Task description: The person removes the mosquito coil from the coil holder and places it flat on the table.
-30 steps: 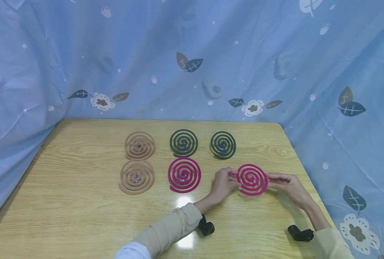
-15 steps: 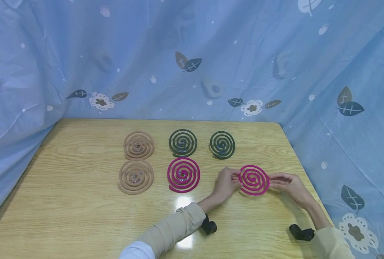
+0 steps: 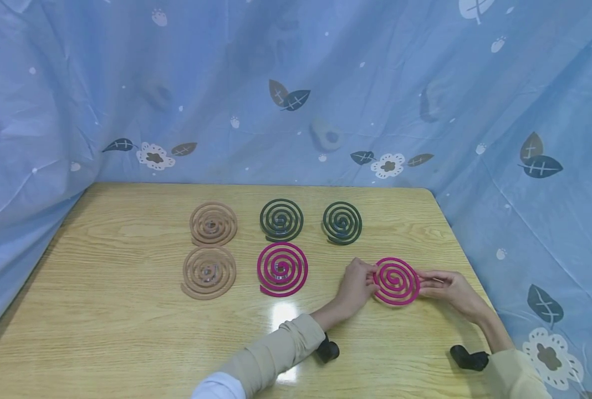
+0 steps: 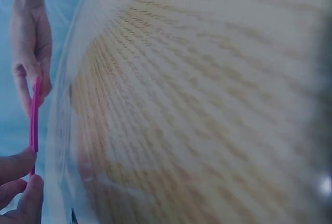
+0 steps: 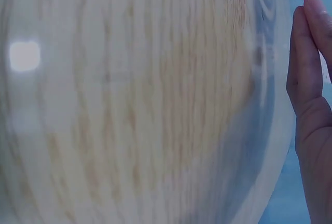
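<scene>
Before a curtain, my left hand and right hand pinch a pink coil over the right of the desk, apparently positioning it; setting it down calls for level lowering.

The left hand was near, on the left, and pinched a thin pink strip that showed its edge. The right hand was farther off and held the strip's far end. Blue cloth hung behind them. A blurry wooden table with brown streaks filled the middle, and a bright white spot shone on the right.
</scene>
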The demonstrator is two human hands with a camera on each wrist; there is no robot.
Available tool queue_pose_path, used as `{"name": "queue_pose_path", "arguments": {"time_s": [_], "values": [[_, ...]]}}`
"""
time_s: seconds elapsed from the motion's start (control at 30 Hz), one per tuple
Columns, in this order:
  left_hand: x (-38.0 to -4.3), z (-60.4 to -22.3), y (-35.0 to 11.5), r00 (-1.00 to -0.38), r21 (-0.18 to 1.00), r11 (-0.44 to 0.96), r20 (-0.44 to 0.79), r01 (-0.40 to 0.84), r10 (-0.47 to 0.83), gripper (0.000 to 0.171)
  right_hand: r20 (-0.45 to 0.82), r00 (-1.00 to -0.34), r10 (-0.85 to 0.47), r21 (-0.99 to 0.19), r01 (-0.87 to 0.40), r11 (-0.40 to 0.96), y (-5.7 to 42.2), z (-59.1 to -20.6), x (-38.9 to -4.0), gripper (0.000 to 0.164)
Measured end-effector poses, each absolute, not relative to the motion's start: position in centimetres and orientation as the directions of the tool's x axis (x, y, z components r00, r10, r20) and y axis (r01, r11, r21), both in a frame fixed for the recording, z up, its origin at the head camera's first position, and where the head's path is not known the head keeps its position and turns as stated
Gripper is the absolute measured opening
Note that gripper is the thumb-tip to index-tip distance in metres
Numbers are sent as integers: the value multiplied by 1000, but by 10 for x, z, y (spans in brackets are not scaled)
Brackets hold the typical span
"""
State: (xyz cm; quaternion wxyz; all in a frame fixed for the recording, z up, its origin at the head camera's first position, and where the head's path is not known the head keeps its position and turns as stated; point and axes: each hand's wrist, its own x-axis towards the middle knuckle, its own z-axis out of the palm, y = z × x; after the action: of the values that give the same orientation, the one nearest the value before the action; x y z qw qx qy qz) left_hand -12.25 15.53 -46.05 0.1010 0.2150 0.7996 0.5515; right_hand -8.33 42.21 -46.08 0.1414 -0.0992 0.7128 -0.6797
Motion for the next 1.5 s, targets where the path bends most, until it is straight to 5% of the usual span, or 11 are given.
{"name": "queue_pose_path", "arguments": {"time_s": [0.67,1.0,1.3,1.5], "values": [[-136,-456,149,-873,897,340,94,282,478,38,-117,-957,-266,-991,94,99,415,-462,-89,34],[-137,-454,152,-851,800,470,92,372,517,33,-105,-954,-280,-993,83,89,412,-458,-90,31],[-139,-452,159,-839,695,595,21,404,544,23,-175,-963,-204,-932,96,348,407,-458,-90,48],[-139,-451,160,-843,693,620,-34,367,537,34,-208,-951,-230,-910,101,402,406,-454,-92,55]]}}
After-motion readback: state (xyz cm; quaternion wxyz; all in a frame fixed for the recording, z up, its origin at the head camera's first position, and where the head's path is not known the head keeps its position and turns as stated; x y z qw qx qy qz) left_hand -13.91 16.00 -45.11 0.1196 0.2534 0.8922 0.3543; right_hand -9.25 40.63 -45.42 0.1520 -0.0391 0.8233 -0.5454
